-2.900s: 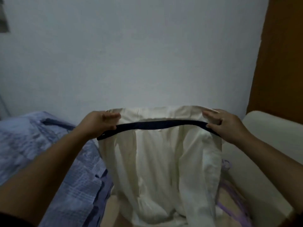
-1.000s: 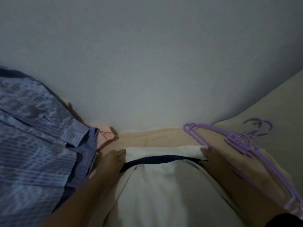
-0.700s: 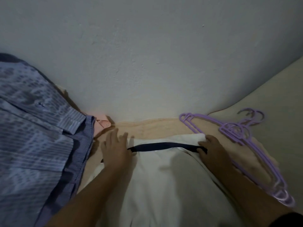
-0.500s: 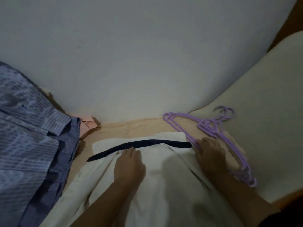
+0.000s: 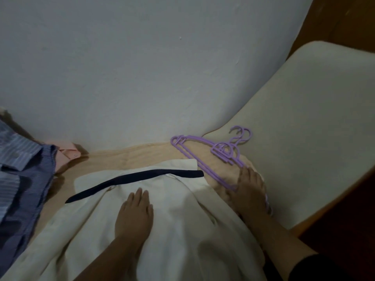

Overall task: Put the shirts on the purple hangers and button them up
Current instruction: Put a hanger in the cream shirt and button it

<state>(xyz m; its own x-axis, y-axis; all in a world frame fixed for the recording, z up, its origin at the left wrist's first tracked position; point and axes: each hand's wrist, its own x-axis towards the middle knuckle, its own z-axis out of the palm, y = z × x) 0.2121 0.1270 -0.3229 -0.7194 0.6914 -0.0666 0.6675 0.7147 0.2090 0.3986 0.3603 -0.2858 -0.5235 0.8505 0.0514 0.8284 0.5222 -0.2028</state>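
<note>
The left hand [image 5: 135, 217] lies flat, fingers straight and together, pressing on the back of the cream shirt [image 5: 182, 230] in the lower centre of the frame. The right hand [image 5: 250, 191] rests at centre right with fingers spread over the lower arm of the purple hangers [image 5: 205, 159]; whether the fingers curl round the plastic or only lie on it cannot be told.

The cream shirt is spread across a peach cloth [image 5: 129, 157], its dark navy collar band [image 5: 138, 179] running slantwise from lower left to upper right just above the left fingertips. The shirt's lower part runs off the bottom edge. The hangers are stacked just right of the collar, hooks [image 5: 242, 134] pointing to the upper right and lying on a pale cushion [image 5: 316, 126]; how many there are is hard to make out, and their lower end is covered by the right hand.

At the left edge a blue striped shirt [image 5: 22, 175] is heaped, cut off by the frame, with a pink garment [image 5: 69, 152] peeping out beside it against the grey wall [image 5: 162, 67]. Bare peach cloth shows between the striped heap and the cream shirt, and a narrow strip between the collar and the wall. The cushion stretches open to the right, bordered by brown wood [image 5: 345, 21] in the upper right corner.
</note>
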